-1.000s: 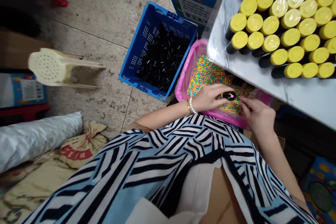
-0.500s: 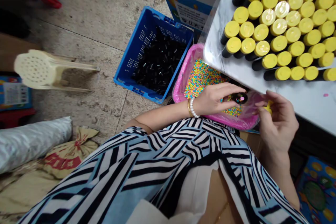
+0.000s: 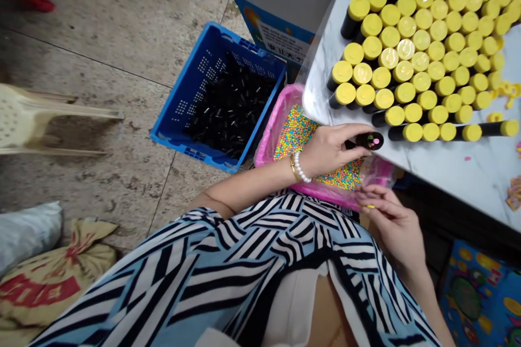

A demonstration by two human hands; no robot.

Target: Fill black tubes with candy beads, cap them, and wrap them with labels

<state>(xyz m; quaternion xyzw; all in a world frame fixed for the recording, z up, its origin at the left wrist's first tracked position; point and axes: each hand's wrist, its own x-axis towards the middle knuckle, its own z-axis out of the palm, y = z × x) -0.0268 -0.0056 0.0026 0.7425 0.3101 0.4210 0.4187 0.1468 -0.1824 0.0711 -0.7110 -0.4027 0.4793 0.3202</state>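
"White marbled tabletop (image 3: 443, 165). Risks?"

"Left hand (image 3: 331, 149), fingers closed round black plastic tube (image 3: 368, 137) near tabletop's edge: bump could spill round pink candy (image 3: 376, 141). Right hand (image 3: 396, 222), fingers pinching small yellow piece (image 3: 369, 206): could slip."

This looks like a small packing workshop: beneath the left hand's (image 3: 331, 146) grip is a pink tub (image 3: 264, 146) of coloured pellets (image 3: 290, 135); to its right, massed yellow-capped tubes (image 3: 423, 43) on a table (image 3: 492, 173); to its left, a crate (image 3: 173, 98) of black parts (image 3: 232, 111).
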